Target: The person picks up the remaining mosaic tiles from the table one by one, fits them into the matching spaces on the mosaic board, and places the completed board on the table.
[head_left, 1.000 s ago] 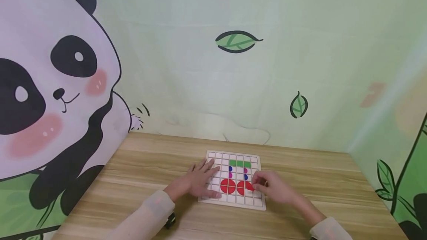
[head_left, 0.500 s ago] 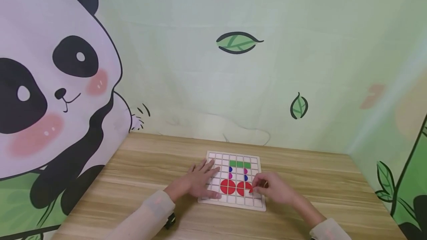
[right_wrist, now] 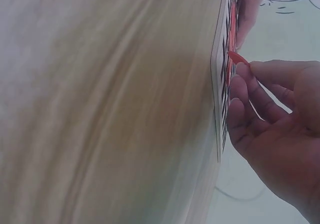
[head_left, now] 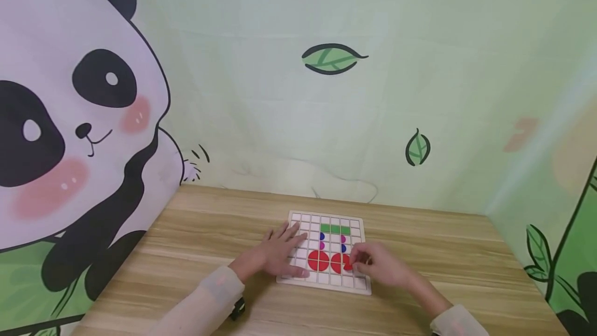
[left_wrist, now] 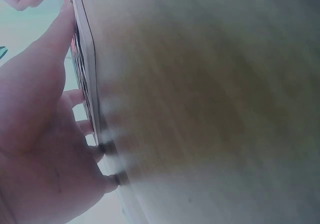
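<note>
A white square board (head_left: 325, 283) with a grid of raised lines lies on the wooden table. My left hand (head_left: 282, 252) rests on its left side, fingers spread and straight, as the left wrist view also shows. Between thumb and fingertips my right hand (head_left: 380, 262) pinches a small red piece (right_wrist: 238, 58), tilted over the lower right of the board. Beside that piece lies a red circle with its lower right quarter open (head_left: 337, 263). A full red circle (head_left: 318, 261) of quarter pieces sits to its left. Above are green squares (head_left: 335, 229) in a row.
Small blue half-rounds (head_left: 343, 248) and pink half-rounds (head_left: 322, 246) sit in two columns between the green row and the red circles. Bare wooden table (head_left: 210, 227) surrounds the board. A cloth backdrop (head_left: 261, 118) with a panda and leaves hangs behind it.
The red piece has turned in my right fingertips and shifted slightly left, closer to the right red circle. My left hand stays in place on the board.
</note>
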A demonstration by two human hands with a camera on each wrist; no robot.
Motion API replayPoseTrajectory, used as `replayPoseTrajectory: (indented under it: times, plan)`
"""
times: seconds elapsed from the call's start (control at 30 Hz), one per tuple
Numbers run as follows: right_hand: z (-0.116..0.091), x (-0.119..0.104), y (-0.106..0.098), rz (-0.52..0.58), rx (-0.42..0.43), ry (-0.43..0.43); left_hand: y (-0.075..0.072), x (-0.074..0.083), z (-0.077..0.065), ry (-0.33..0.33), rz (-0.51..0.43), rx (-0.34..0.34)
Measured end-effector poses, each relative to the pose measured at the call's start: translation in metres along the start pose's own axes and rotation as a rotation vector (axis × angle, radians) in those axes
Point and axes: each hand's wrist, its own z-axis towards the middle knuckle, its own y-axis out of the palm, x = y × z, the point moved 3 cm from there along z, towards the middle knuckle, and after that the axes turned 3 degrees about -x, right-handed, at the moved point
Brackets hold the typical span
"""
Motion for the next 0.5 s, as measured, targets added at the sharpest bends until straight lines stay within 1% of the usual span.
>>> replayPoseTrajectory:
  times: [0.2, 0.5]
  plan:
    - [0.0001, -0.0037, 0.0009, 0.032, 0.004, -0.014, 0.0015, -0.0009, 0.0010, 0.006, 0.002, 0.000]
    - [0.0004, -0.0020, -0.0005, 0.028, 0.016, -0.017, 0.0012, -0.0021, 0.0003, 0.012, 0.006, 0.002]
